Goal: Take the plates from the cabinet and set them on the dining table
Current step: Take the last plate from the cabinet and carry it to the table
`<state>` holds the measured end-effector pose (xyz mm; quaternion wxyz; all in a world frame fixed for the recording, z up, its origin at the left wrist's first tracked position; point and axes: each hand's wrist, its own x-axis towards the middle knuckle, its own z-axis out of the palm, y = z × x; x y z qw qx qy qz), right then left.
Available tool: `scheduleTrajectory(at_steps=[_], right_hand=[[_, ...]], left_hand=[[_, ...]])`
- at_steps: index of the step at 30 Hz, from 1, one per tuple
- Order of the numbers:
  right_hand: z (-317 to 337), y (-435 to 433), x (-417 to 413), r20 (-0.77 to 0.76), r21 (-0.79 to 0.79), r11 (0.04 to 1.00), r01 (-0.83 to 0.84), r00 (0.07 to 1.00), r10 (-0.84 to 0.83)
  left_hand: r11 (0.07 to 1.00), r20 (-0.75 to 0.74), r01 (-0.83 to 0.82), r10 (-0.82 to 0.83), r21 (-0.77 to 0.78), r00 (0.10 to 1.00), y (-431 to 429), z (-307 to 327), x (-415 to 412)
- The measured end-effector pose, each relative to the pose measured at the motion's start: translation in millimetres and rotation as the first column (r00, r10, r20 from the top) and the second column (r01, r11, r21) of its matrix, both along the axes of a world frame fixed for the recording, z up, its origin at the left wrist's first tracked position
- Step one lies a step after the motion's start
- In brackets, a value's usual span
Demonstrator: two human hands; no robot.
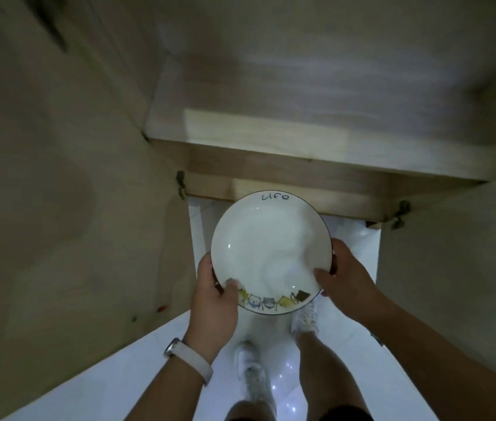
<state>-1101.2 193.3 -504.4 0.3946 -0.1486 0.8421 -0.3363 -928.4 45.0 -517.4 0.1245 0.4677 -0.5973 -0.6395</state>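
White plate (pixel 266 247) gripped at rim: left hand (pixel 214 294), right hand (pixel 342 278), thumbs on top.

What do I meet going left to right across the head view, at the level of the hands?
Open left cabinet door → left hand gripping the plate's rim → white plate marked "Life" → right hand gripping the opposite rim → open right cabinet door.

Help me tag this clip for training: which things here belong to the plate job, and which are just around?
Job: white round ceramic plate with dark rim, left hand, right hand, pale wooden cabinet.
Around: white wristband, white sneakers, glossy white floor.
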Motion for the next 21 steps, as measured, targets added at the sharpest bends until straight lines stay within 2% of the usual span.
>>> scheduleTrajectory(at_steps=[4,12,21], right_hand=[[95,26,34,-0.004,-0.002,0.998,0.058,0.998,-0.058],[245,84,83,-0.031,-0.185,0.954,0.237,0.968,-0.247],[340,169,121,-0.071,-0.321,0.847,0.423,0.881,-0.467]], left_hand=[[0.995,-0.033,0.094,-0.095,-0.036,0.995,13,98,27],[0.975,-0.132,0.206,-0.216,-0.086,0.968,45,248,48],[0.918,-0.260,0.384,-0.395,-0.095,0.881,98,334,31]])
